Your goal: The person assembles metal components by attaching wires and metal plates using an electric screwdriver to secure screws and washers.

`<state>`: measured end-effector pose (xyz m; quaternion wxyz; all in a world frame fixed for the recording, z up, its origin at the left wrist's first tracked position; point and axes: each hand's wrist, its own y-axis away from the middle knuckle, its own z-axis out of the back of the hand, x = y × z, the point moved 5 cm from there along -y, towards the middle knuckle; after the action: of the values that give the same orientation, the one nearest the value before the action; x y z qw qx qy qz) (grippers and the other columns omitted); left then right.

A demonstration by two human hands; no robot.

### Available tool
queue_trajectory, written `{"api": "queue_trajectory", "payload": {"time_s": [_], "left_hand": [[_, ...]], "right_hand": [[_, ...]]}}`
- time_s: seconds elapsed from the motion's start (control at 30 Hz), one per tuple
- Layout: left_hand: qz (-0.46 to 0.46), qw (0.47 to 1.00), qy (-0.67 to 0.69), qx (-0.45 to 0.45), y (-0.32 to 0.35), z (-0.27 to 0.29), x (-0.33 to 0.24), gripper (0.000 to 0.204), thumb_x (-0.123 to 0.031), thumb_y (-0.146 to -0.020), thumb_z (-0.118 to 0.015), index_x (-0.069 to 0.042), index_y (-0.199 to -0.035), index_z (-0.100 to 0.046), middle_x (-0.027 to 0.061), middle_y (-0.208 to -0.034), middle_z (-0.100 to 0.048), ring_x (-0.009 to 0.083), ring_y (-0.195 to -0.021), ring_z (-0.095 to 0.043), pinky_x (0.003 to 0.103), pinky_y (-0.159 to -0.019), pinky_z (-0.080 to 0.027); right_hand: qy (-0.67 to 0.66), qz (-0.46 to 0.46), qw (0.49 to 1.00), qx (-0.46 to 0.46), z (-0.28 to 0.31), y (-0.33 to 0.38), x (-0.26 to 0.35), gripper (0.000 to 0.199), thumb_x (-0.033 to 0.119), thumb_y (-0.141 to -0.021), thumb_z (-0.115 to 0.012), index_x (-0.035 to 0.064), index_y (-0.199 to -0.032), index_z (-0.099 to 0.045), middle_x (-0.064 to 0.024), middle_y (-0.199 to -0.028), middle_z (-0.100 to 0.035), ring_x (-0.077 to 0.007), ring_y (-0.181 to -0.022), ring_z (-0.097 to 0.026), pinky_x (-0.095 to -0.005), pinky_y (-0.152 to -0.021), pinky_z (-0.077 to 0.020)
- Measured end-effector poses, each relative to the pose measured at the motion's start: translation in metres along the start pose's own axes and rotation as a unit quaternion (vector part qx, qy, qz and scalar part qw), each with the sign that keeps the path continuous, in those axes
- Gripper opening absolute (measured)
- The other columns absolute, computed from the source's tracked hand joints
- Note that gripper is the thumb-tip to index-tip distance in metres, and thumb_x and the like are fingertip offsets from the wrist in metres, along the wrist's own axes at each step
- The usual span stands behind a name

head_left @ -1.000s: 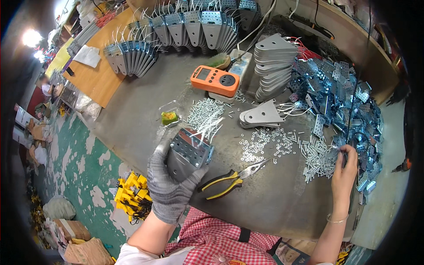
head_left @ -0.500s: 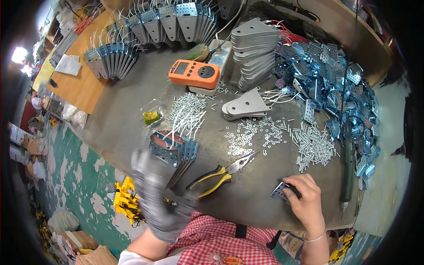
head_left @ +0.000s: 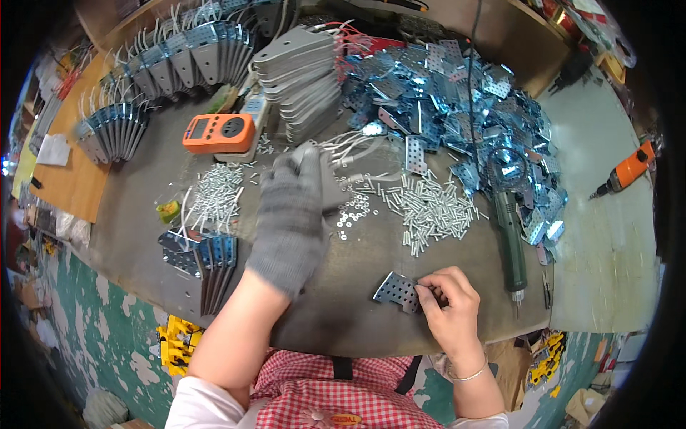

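My right hand (head_left: 449, 300) pinches a perforated plate (head_left: 397, 289) flat on the desk's (head_left: 343, 322) near edge, while my gloved left hand (head_left: 291, 214) closes over a grey bracket (head_left: 330, 179) farther back. Finished brackets (head_left: 168, 68) arc along the back, yet a big heap of plates (head_left: 457, 93) waits — much is left, I judge; no bins, screws (head_left: 429, 207) lie loose

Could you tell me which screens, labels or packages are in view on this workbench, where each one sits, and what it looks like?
Orange multimeter: far left of the bench, beyond the gloved left hand; flat rounded case, grey screen, dark round dial.
Small clear bag: left bench edge, beside loose screws; yellow-green contents.
White paper sheet: on the wooden board at far left; markings too small to tell.
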<state>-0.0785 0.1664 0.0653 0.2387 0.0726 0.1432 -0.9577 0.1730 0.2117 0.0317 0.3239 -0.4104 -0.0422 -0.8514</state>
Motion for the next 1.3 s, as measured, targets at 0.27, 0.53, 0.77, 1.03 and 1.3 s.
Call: {"api": "queue_trajectory", "payload": {"time_s": [0.27, 0.53, 0.77, 1.03, 1.3], "left_hand": [[0.053, 0.795, 0.568, 0.203, 0.135, -0.019, -0.018, 0.048, -0.029, -0.097, -0.065, 0.000, -0.131, -0.048, 0.0090, -0.113, -0.063, 0.0131, -0.095, -0.061, 0.031, -0.081, -0.053], [0.258, 0.608, 0.721, 0.207, 0.144, -0.030, -0.005, 0.063, -0.052, -0.096, -0.061, -0.001, -0.131, -0.051, 0.0158, -0.111, -0.067, 0.0250, -0.088, -0.071, 0.039, -0.071, -0.062], [0.239, 0.538, 0.785, 0.195, 0.144, -0.027, -0.002, 0.075, -0.057, -0.094, -0.060, 0.002, -0.137, -0.045, 0.0182, -0.116, -0.065, 0.0252, -0.090, -0.071, 0.035, -0.072, -0.061], [0.242, 0.542, 0.788, 0.161, 0.139, -0.027, -0.003, 0.070, -0.053, -0.097, -0.058, -0.001, -0.142, -0.043, 0.0169, -0.124, -0.062, 0.0266, -0.101, -0.068, 0.040, -0.085, -0.059], [0.202, 0.595, 0.762, 0.156, 0.143, -0.032, 0.001, 0.064, -0.054, -0.099, -0.053, 0.001, -0.132, -0.053, 0.0153, -0.114, -0.066, 0.0206, -0.094, -0.067, 0.034, -0.080, -0.056]], "right_hand": [[-0.043, 0.194, 0.978, -0.069, -0.006, 0.004, 0.043, 0.021, -0.005, -0.070, -0.077, 0.0018, -0.088, -0.068, -0.0098, -0.083, -0.062, -0.0239, -0.070, -0.063, -0.0332, -0.060, -0.0515], [-0.005, -0.023, 1.000, -0.020, -0.018, -0.036, -0.019, 0.013, 0.009, -0.080, -0.078, 0.0027, -0.088, -0.069, -0.0091, -0.082, -0.064, -0.0229, -0.067, -0.063, -0.0348, -0.062, -0.0517], [0.018, -0.084, 0.996, 0.015, -0.013, -0.039, -0.015, 0.007, 0.004, -0.081, -0.071, 0.0009, -0.082, -0.065, -0.0100, -0.080, -0.063, -0.0289, -0.081, -0.064, -0.0403, -0.075, -0.0519], [0.064, 0.000, 0.997, 0.053, -0.019, -0.042, -0.014, 0.018, -0.002, -0.079, -0.069, -0.0006, -0.096, -0.064, -0.0134, -0.084, -0.063, -0.0248, -0.072, -0.065, -0.0347, -0.068, -0.0519], [0.236, 0.082, 0.968, 0.018, -0.037, -0.059, -0.002, 0.025, -0.003, -0.078, -0.063, -0.0027, -0.102, -0.055, -0.0191, -0.090, -0.061, -0.0364, -0.092, -0.061, -0.0451, -0.082, -0.0505]]}}
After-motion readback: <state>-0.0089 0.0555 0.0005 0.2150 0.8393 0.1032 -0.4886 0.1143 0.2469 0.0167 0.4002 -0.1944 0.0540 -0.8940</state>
